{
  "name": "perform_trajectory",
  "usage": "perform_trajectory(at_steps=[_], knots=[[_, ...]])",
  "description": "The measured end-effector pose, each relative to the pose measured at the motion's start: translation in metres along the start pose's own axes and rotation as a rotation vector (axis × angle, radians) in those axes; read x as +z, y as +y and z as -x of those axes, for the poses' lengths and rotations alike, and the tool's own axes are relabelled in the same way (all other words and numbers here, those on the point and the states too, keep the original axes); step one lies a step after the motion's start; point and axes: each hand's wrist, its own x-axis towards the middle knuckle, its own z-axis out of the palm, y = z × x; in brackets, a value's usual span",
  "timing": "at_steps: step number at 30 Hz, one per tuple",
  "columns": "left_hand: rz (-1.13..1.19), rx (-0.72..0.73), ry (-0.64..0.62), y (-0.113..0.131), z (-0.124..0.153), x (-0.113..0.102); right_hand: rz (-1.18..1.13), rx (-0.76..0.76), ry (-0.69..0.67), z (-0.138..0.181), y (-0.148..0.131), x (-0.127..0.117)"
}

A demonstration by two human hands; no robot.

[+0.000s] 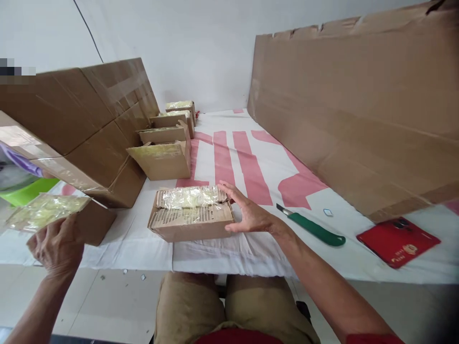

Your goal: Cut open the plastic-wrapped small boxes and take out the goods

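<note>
A small cardboard box point(193, 231) with clear, yellowish tape across its top sits on the table in front of me. My right hand point(251, 212) spans its right end, thumb at the front corner and fingers at the back one. To the left, my left hand point(59, 246) grips the near edge of a second taped cardboard box point(98, 222), its fingers bent over the top; the thumb is hidden. Right of my right hand lies a green-handled utility knife point(315, 228), its blade end pointing to the upper left.
Several small boxes point(161, 160) stand in a row behind, some with raised flaps. Large cartons point(103, 129) wall the left side; a big cardboard panel point(344, 105) leans on the right. A red phone point(398, 241) lies near the front edge. A green container point(28, 191) shows far left.
</note>
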Motion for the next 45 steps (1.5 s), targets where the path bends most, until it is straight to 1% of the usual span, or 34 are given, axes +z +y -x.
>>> perform_trajectory(at_steps=[4, 9, 12, 15, 17, 18, 19, 20, 22, 24, 25, 26, 27, 29, 31, 35, 37, 39, 41, 43, 45], knots=[[0.007, -0.032, -0.041, 0.008, 0.001, -0.002, 0.042, -0.004, -0.011, 0.006, 0.001, -0.008], [-0.049, -0.037, -0.068, 0.004, -0.003, -0.003, 0.062, -0.005, 0.008, 0.008, 0.01, -0.009], [-0.038, -0.017, -0.099, 0.007, -0.003, -0.009, 0.047, -0.013, 0.016, 0.007, 0.009, -0.007], [-0.026, 0.049, -0.078, 0.022, 0.007, -0.017, 0.05, -0.013, 0.017, 0.011, 0.003, -0.008], [0.027, 0.1, -0.01, 0.039, 0.022, -0.019, 0.055, -0.012, 0.008, 0.017, 0.0, -0.01], [0.09, 0.125, 0.007, 0.051, 0.032, -0.02, 0.055, -0.009, 0.002, 0.021, -0.002, -0.011], [0.181, 0.147, -0.006, 0.064, 0.043, -0.02, 0.054, -0.003, -0.001, 0.025, -0.003, -0.011], [0.293, 0.164, -0.05, 0.078, 0.056, -0.02, 0.052, 0.003, -0.001, 0.03, -0.005, -0.012], [0.556, 0.167, -0.225, 0.11, 0.083, -0.019, 0.053, 0.021, 0.001, 0.041, -0.008, -0.013], [0.815, 0.106, -0.403, 0.142, 0.109, -0.018, 0.067, 0.038, 0.003, 0.053, -0.011, -0.014], [0.917, 0.065, -0.464, 0.157, 0.121, -0.017, 0.077, 0.044, 0.001, 0.059, -0.013, -0.016], [0.983, 0.028, -0.495, 0.171, 0.131, -0.017, 0.087, 0.05, -0.002, 0.065, -0.014, -0.017], [1.009, -0.004, -0.496, 0.183, 0.14, -0.017, 0.097, 0.059, -0.004, 0.07, -0.015, -0.019], [0.973, -0.038, -0.443, 0.203, 0.154, -0.019, 0.113, 0.078, -0.003, 0.08, -0.016, -0.021], [0.911, -0.047, -0.391, 0.214, 0.161, -0.022, 0.123, 0.095, 0.019, 0.088, -0.015, -0.021], [0.895, -0.049, -0.379, 0.219, 0.162, -0.027, 0.124, 0.107, 0.092, 0.105, -0.01, -0.022], [0.892, -0.069, -0.392, 0.216, 0.161, -0.029, 0.104, 0.115, 0.112, 0.117, -0.005, -0.027], [0.908, -0.119, -0.425, 0.212, 0.16, -0.031, 0.12, 0.169, 0.162, 0.132, 0.002, -0.036], [0.944, -0.178, -0.448, 0.208, 0.157, -0.032, 0.237, 0.274, 0.251, 0.148, 0.014, -0.046], [0.978, -0.201, -0.438, 0.207, 0.152, -0.032, 0.422, 0.383, 0.323, 0.162, 0.027, -0.053], [0.994, -0.176, -0.413, 0.208, 0.144, -0.031, 0.594, 0.464, 0.334, 0.174, 0.041, -0.055]])
